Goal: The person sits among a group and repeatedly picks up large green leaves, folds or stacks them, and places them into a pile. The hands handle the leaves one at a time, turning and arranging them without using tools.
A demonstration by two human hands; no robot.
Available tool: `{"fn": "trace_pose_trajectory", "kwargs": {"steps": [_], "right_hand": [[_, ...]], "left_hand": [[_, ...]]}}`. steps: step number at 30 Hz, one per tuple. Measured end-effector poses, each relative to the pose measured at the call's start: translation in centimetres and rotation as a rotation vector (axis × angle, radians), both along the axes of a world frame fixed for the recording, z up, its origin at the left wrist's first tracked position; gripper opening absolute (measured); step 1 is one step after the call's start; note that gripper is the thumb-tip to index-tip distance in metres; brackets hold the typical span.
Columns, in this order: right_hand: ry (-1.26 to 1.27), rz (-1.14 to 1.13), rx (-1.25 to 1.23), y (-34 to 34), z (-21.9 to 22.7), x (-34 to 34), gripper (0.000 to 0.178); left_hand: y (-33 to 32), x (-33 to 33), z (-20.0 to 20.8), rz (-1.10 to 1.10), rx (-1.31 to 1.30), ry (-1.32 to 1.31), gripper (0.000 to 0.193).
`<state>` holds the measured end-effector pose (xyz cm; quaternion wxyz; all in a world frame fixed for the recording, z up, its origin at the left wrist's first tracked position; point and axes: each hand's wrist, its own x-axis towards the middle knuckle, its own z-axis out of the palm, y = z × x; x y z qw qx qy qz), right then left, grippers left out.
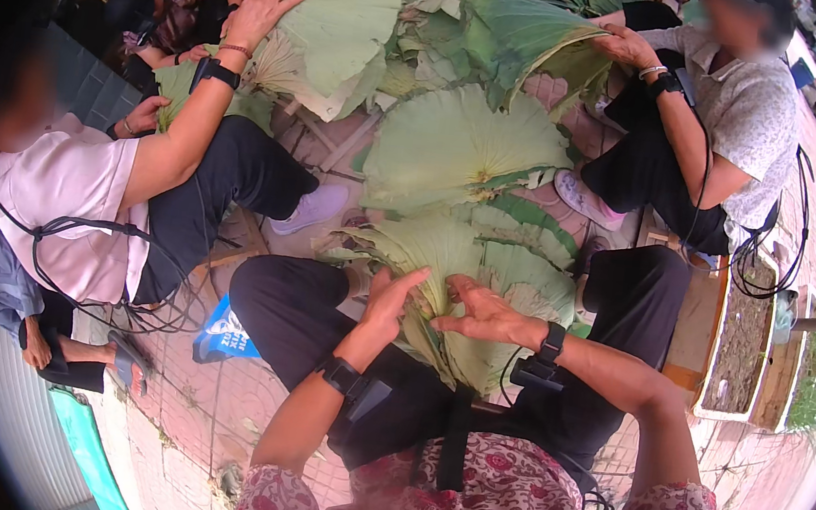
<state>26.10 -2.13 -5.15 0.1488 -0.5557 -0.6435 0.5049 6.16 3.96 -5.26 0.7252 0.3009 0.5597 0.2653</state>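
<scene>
A large green lotus leaf (437, 248) lies gathered in creases between my knees, its narrowed end toward my lap. My left hand (391, 298) rests against its left side, fingers stretched out. On the right side, my right hand (485, 314) is open over the leaf, with its fingers apart and thumb toward the creases. Neither hand visibly grips the leaf. Just beyond, a broad pale lotus leaf (455, 150) is spread flat, its veins running out from the middle. Black bands with small boxes circle both my wrists.
More lotus leaves (427, 46) are heaped at the far middle. A person at left (86, 168) and one at right (745, 122) sit close, handling leaves. A blue bag (226, 333) lies by my left knee. Planter boxes (740, 343) stand at right. Black cables hang nearby.
</scene>
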Motion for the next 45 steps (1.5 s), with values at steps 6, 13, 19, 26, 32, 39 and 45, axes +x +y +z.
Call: {"fn": "trace_pose_trajectory", "kwargs": {"steps": [6, 13, 19, 26, 32, 39, 45], "right_hand": [[0.120, -0.030, -0.046, 0.8, 1.5, 1.8, 0.047], [0.043, -0.410, 0.185, 0.4, -4.0, 2.7, 0.032], [0.037, -0.528, 0.232, 3.2, 0.6, 3.1, 0.037], [0.314, -0.777, 0.031, 4.2, -1.5, 6.4, 0.034], [0.261, -0.658, -0.082, 4.8, -3.5, 7.2, 0.040], [0.010, -0.162, 0.382, 4.5, -4.8, 11.5, 0.050], [-0.177, 0.081, 0.684, 6.5, -6.5, 14.6, 0.050]], "left_hand": [[-0.3, 0.7, 0.6, -0.010, 0.027, 0.000, 0.042], [-0.6, 2.7, 0.5, -0.080, 0.070, 0.036, 0.041], [-0.6, 1.5, -0.3, -0.043, 0.089, 0.016, 0.041], [-0.5, 2.5, -3.9, -0.096, 0.184, 0.135, 0.047], [-2.1, 5.0, -9.3, -0.092, 0.375, 0.075, 0.049], [-2.4, 4.3, -6.6, -0.220, 0.372, -0.093, 0.080], [-2.1, 3.5, -8.3, -0.209, 0.423, 0.107, 0.068]]}}
